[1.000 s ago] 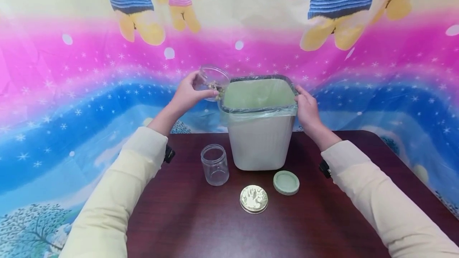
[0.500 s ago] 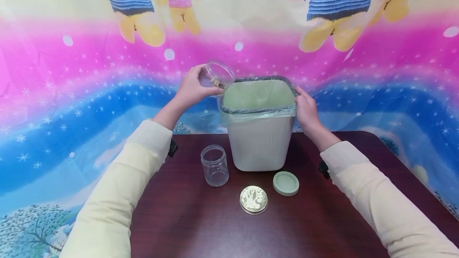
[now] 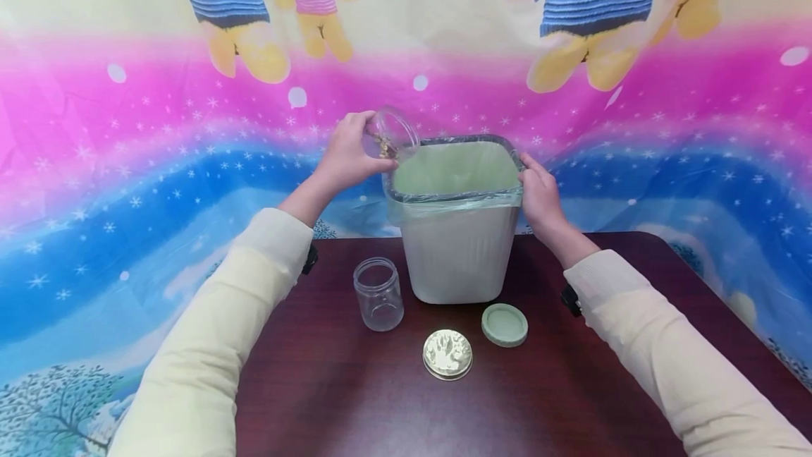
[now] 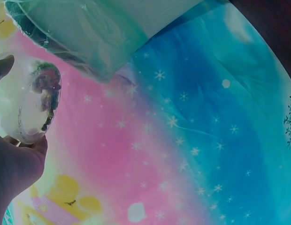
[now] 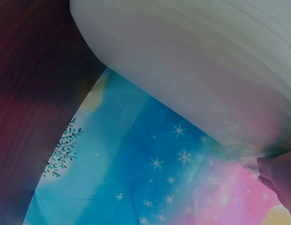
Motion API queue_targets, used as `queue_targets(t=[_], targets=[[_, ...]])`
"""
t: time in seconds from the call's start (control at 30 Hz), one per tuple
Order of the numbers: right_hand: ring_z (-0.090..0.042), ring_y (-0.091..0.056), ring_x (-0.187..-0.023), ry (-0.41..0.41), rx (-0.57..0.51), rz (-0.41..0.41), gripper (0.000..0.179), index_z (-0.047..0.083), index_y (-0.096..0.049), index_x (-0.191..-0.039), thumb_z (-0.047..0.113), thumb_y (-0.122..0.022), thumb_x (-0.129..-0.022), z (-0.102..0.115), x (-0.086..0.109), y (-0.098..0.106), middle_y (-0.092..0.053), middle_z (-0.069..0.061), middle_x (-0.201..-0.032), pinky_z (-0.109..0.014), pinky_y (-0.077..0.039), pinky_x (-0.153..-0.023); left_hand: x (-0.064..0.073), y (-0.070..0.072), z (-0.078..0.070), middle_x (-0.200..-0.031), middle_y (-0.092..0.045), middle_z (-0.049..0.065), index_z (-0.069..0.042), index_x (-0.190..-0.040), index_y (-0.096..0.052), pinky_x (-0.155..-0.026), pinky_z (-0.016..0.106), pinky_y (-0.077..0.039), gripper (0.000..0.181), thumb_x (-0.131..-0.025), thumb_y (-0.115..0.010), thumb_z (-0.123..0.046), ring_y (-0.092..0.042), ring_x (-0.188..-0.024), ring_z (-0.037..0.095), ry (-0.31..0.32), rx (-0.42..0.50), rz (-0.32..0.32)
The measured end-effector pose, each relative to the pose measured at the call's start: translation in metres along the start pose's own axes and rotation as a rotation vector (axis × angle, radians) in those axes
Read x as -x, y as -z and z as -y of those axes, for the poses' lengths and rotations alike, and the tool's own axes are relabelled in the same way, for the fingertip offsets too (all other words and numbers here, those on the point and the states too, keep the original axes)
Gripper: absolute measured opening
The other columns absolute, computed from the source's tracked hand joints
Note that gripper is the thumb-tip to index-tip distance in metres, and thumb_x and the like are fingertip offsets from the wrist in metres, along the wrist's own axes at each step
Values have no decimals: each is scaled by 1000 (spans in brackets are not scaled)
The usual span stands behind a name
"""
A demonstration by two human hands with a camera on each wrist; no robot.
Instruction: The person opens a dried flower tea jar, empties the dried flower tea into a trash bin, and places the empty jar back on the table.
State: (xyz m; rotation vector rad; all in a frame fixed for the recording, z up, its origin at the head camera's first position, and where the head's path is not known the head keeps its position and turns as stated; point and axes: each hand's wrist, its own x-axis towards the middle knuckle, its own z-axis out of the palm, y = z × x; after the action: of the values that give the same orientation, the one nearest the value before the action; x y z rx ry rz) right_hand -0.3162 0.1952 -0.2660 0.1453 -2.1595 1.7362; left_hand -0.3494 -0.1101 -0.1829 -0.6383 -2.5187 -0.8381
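My left hand [image 3: 349, 154] grips a clear round container [image 3: 404, 125] by its sides, tipped toward the bin at the left end of its rim. Small dried bits [image 4: 46, 91], dark green and reddish, lie inside it against the wall. The white trash bin [image 3: 462, 252] stands upright on the table, lined with a thin pale green bag [image 3: 453, 168] folded over its dark rim. On the other side, my right hand [image 3: 540, 192] holds the bin's rim at its right corner. In the right wrist view its fingers [image 5: 279, 176] are partly cut off at the frame edge.
In front of the bin, an uncovered clear jar [image 3: 378, 298] stands upright. A gold lid [image 3: 447, 353] and a pale green lid [image 3: 505, 324] lie nearby on the dark wooden table [image 3: 342, 386]. A printed cloth [image 3: 222, 111] hangs behind the table.
My left hand has moved right and slightly up, bringing the container to the bin's rim and tilting it further. The right hand stays on the rim.
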Motion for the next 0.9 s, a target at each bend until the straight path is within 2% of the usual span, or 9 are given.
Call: queue_targets(t=[0.13,0.23,0.3,0.5,0.9], targets=[[-21,-24,-139,-7,0,3,56,11,-25,-154,14,-25,-98,0,-1,1,-19,-3,-160,-37,-25,-101,-3,-3,-4,-139,-42,12,-3,-144,-38,-104,43,-38,86,-76,-84,-28,-37,-128,28,-53,-56,11],[-17,-12,-145,-17,-1,10,56,10,-23,-154,15,-25,-98,0,0,1,-17,-3,-160,-40,-23,-105,-5,-6,-8,-139,-42,13,-2,-144,-37,-104,42,-37,86,-75,-83,-27,-35,-129,28,-98,-88,23],[-18,-11,-145,-19,-2,11,56,10,-23,-154,15,-25,-98,0,0,1,-17,-3,-160,-40,-23,-104,-5,-7,-10,-138,-42,13,-2,-144,-37,-104,42,-37,87,-75,-83,-27,-35,-129,28,-119,-106,35],[-23,-24,-138,-2,-3,-3,57,7,-26,-153,12,-26,-96,-1,-1,1,-19,-5,-160,-38,-23,-99,-6,-12,-15,-138,-41,12,-2,-145,-36,-105,40,-37,88,-76,-83,-27,-35,-129,28,-151,-161,60],[-25,-28,-131,2,-4,-14,57,8,-27,-153,12,-27,-96,0,0,1,-20,-4,-159,-37,-24,-99,-8,-16,-23,-140,-40,12,-4,-145,-36,-103,40,-40,86,-76,-82,-26,-34,-130,27,-185,-256,70]])
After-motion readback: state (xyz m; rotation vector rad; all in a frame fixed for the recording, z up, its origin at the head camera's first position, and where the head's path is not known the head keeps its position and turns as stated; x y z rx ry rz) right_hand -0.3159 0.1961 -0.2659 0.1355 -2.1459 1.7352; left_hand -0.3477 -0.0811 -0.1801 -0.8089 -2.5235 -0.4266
